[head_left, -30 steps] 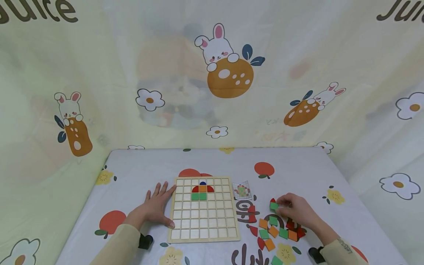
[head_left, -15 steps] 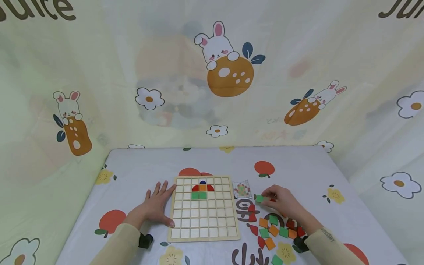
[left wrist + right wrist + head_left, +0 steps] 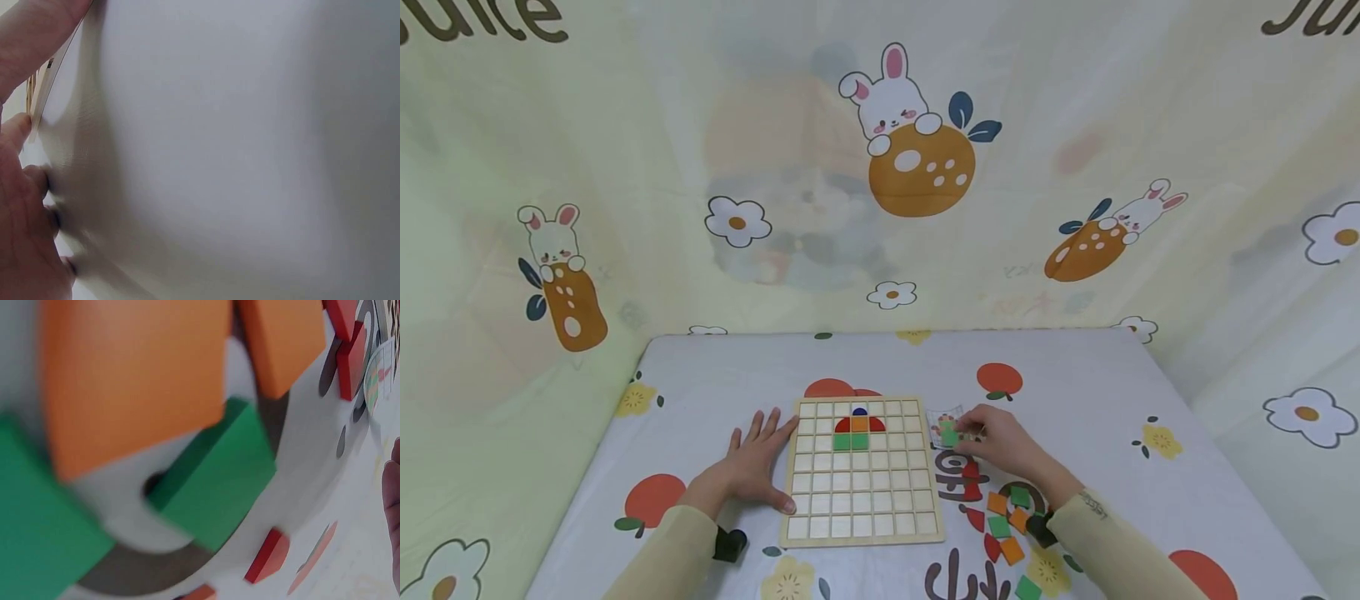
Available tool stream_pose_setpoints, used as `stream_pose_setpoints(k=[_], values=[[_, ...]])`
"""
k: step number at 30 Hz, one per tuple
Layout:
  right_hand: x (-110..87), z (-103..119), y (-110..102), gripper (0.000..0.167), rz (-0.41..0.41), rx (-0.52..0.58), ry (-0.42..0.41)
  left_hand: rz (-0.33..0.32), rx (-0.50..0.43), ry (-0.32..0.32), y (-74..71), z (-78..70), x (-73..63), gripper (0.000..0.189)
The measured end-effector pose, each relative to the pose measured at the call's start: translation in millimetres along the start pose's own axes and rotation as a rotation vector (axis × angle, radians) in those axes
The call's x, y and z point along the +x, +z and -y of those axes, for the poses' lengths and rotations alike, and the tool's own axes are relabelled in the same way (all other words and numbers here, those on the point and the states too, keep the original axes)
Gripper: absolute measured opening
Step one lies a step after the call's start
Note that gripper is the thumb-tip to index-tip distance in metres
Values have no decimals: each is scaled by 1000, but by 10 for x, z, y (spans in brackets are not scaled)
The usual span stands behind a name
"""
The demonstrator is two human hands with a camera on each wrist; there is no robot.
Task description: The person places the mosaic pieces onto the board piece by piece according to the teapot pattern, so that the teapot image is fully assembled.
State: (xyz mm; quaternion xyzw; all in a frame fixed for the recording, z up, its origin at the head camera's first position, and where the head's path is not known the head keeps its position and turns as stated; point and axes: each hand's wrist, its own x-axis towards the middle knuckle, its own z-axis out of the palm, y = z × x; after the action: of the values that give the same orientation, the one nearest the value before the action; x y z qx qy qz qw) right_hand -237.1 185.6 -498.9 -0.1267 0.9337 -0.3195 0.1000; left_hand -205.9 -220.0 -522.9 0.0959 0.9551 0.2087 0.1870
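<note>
My right hand (image 3: 1006,442) pinches a green square tile (image 3: 950,435) between thumb and fingertips, over the small printed pattern card (image 3: 935,419). To the left lies a wooden grid board (image 3: 880,482). Near its top are a blue rounded piece (image 3: 860,412), an orange square (image 3: 859,424) with a red curved piece (image 3: 842,426) on either side, and two green squares (image 3: 851,442) below. My left hand (image 3: 741,475) is spread flat, thumb and index fingertip touching the board's left edge. Only its fingers (image 3: 37,178) and palm side show in the left wrist view.
Loose orange tiles (image 3: 1012,550), green tiles (image 3: 225,475) and red pieces (image 3: 974,518) lie scattered right of the board, partly under my right forearm. A patterned white cloth (image 3: 700,375) covers the table, and a printed curtain (image 3: 805,275) hangs behind it.
My right hand has carried the green tile leftward from beside the loose pieces to over the pattern card. My left hand and the board stay in place.
</note>
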Motion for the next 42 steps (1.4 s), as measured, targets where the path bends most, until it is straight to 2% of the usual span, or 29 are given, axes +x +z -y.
stream_pose_setpoints(k=[8,17,22,36,42], values=[[99,124,97,22,14,17,-35,-1,6,-6,26,16,22,133],[239,329,220,24,33,33,9,2,-4,-1,19,20,31,132],[332,407,310,24,56,34,-2,3,8,-3,25,24,23,132],[504,639,543,21,104,-82,-72,8,6,-6,13,21,28,132],[523,719,583,20,110,-99,-61,4,13,-4,26,41,39,133]])
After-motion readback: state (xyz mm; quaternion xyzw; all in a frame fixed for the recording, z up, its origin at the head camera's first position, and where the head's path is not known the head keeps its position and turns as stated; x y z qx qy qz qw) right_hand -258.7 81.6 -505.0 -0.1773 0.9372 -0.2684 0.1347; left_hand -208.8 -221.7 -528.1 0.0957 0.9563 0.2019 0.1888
